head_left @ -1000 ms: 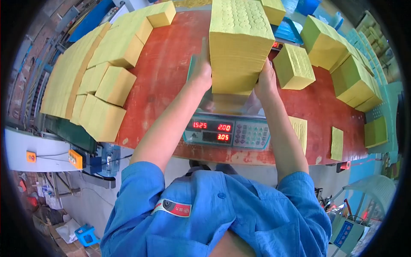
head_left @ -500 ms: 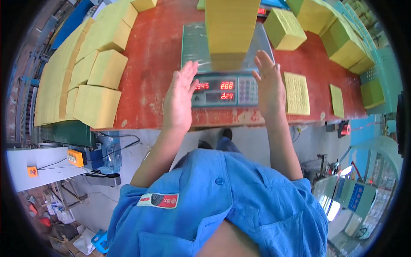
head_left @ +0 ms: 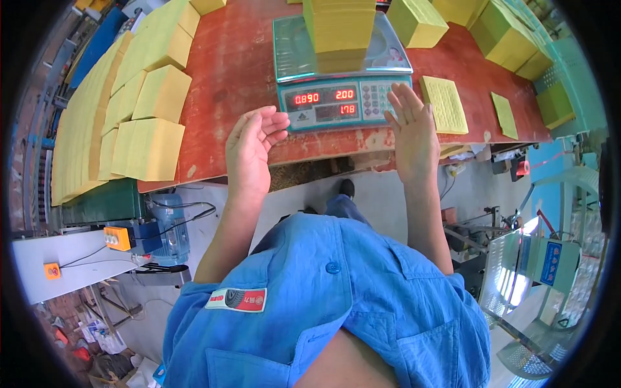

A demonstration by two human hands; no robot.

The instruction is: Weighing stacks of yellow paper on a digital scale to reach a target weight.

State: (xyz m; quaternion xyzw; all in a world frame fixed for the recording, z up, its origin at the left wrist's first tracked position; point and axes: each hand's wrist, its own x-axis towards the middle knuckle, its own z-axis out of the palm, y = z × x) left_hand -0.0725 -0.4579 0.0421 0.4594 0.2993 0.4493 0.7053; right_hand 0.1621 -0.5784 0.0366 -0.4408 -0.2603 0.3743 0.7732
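My left hand [head_left: 251, 145] hovers at the near left corner of a digital scale [head_left: 330, 107], fingers slightly bent and apart, with nothing in it. Over the table's front edge, by the scale's right corner, is my right hand [head_left: 414, 134], also open and empty, palm turned inward. On the scale's metal pan stands a tall stack of yellow sheets [head_left: 341, 29]; its top runs out of view. The scale's red digits are lit. Just right of my right hand lies a low yellow embossed pad [head_left: 445, 105] on the table.
Many yellow stacks [head_left: 152, 149] line the left of the red table [head_left: 226, 71]. More yellow blocks [head_left: 419, 22] stand at the far right, beside a thin yellow piece [head_left: 504, 115]. A motor [head_left: 169, 229] and orange switch box [head_left: 117, 238] sit below left; a green machine [head_left: 550, 262] stands right.
The view has shifted, so scale and stack appear higher. My left hand has drawn back from the scale and its fingers curl more; my right stays open. The scale's displayed figures have changed.
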